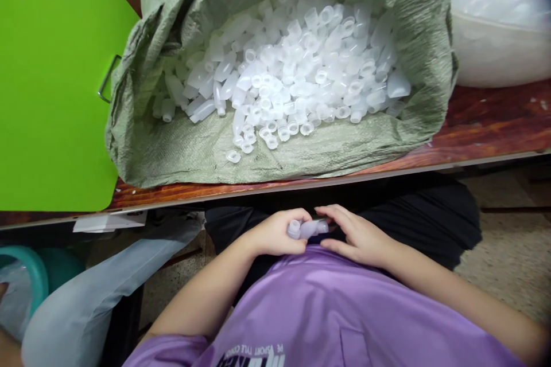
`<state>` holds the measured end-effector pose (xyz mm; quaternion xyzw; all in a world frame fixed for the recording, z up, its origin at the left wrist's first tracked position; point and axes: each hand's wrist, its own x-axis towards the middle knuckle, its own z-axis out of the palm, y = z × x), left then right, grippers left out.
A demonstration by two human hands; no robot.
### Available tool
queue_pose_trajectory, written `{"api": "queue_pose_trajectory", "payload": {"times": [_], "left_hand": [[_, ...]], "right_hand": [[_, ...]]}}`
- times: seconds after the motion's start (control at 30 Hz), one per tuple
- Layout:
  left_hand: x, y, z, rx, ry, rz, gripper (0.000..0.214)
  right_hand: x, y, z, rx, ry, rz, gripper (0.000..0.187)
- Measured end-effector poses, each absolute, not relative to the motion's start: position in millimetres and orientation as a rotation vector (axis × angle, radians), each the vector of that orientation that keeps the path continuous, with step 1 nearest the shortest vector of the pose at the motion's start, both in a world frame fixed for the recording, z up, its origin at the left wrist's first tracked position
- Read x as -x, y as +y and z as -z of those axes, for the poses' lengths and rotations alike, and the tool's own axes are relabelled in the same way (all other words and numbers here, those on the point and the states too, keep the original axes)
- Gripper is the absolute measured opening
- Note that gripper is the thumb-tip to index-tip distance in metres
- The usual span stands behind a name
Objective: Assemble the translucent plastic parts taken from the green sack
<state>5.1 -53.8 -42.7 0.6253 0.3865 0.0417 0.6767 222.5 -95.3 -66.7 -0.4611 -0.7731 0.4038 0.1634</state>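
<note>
My left hand [275, 233] is closed around a couple of small translucent white plastic pieces [307, 229] with round necks, held low in front of my purple shirt. Just to the right, my right hand [359, 235] has its thumb and fingers apart around the far end of these pieces, with a gap showing; nothing is seen gripped in it. Beyond both hands, on the table, a green woven sack [193, 157] lies with its mouth open toward me. A big heap of similar translucent pieces [297, 74] fills it, and a few loose ones lie near its front fold.
A bright green board [51, 86] with a metal handle [105, 79] covers the table's left side. At the right stands a full white plastic bag [501, 40] on the red-brown wooden table [499, 123]. Another person's grey-clad leg [86, 298] and a teal tub [41, 272] are at lower left.
</note>
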Motion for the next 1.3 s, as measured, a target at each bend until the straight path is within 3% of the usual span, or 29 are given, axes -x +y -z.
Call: {"api": "queue_pose_trajectory", "payload": {"times": [0.17, 0.47, 0.6, 0.7, 0.8, 0.97, 1.13, 1.3], "left_hand": [[-6.1, -54.8, 46.6, -1.336, 0.885, -0.131, 0.028], [-13.5, -51.7, 57.5, -1.231, 0.996, -0.199, 0.028], [-17.0, -45.2, 63.8, -1.304, 1.163, -0.289, 0.028], [-18.2, -41.8, 69.3, -1.361, 1.309, -0.355, 0.021], [-18.3, -41.3, 71.5, -1.352, 1.334, -0.416, 0.018], [-19.4, -44.8, 61.9, -1.104, 1.201, -0.476, 0.033], [-18.6, -51.4, 47.7, -0.807, 1.107, -0.604, 0.042], [-18.9, -56.9, 46.3, -0.555, 1.054, -0.666, 0.051]], "right_hand": [[-221.2, -91.4, 67.5, 1.202, -2.405, -1.001, 0.027], [-210.5, -77.8, 93.7, 1.431, -1.970, -1.280, 0.024], [-218.0, -66.2, 81.4, 1.693, -2.048, -1.043, 0.040], [-227.6, -60.4, 53.7, 1.728, -2.213, -0.898, 0.032], [-233.6, -53.4, 18.8, 1.447, -2.346, -0.860, 0.022], [-223.2, -11.0, -21.0, 1.538, -2.136, -0.280, 0.019], [-194.2, 38.1, -17.8, 1.764, -2.154, -0.093, 0.032], [-183.9, 42.1, -9.4, 1.710, -2.127, -0.059, 0.027]]}}
